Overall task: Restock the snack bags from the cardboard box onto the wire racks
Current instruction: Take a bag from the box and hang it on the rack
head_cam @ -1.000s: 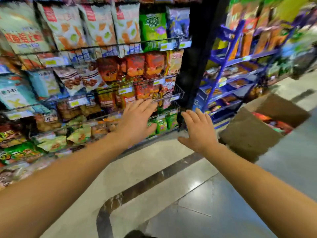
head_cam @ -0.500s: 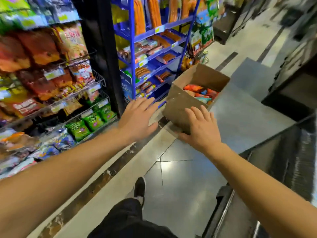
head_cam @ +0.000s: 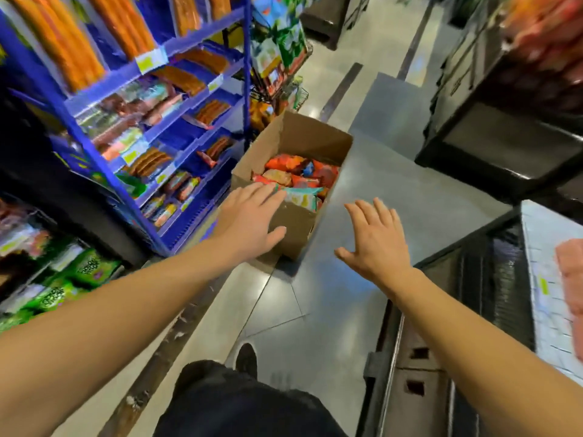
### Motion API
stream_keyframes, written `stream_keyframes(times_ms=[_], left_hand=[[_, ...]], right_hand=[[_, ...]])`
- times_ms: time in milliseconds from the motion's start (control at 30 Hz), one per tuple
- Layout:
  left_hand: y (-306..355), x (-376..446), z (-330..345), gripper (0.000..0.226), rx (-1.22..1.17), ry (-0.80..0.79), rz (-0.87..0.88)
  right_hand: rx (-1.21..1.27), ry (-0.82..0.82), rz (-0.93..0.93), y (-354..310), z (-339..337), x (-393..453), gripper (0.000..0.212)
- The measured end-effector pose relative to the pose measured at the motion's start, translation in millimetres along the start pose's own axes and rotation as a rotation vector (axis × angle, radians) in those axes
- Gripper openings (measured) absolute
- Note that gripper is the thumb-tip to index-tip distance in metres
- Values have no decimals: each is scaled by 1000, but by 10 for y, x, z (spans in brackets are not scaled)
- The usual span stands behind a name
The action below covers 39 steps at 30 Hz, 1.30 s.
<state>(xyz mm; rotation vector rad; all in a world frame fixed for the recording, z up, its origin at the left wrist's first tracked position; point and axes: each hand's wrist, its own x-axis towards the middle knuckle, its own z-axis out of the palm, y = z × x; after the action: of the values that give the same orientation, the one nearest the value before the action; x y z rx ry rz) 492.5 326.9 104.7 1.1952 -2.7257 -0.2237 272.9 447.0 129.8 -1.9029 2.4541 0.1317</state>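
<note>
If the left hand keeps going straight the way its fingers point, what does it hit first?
Most likely the snack bags in the open cardboard box: the left hand already reaches over its near edge, fingers aimed at the pale bag. Depth is uncertain.

Head camera looks steeply down the aisle floor [head_cam: 315,294].

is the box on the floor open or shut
Open. The box has no flaps over its top, and snack bags show inside. The left hand reaches over its near edge.
</note>
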Motion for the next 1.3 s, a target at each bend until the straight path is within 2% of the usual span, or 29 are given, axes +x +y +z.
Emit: stream_keyframes(times_ms=[167,367,633,867,1100,1233,1300], left_hand=[[-43,816,196,72,13,-53,22],[-39,1651,574,73,3,-100,-58],[4,2404,938,75,16,-194,-352],[-19,2917,1181,74,-80,-176,-568],[-385,3372,1582,70,-178,-153,-664],[-585,3594,1875,70,-187,-254,-753],[-651,3697,2049,70,-238,-267,-789]], right_hand=[[19,-48,27,357,82,676,90],[66,-86,-45,870,333,1607,90],[59,-145,-308,1445,468,3004,93],[-36,-233,-569,1393,709,4087,94],[-136,-308,-685,1135,997,4961,92],[-151,-287,-748,1058,1286,5319,93],[-180,-341,-783,1040,1490,5493,93]])
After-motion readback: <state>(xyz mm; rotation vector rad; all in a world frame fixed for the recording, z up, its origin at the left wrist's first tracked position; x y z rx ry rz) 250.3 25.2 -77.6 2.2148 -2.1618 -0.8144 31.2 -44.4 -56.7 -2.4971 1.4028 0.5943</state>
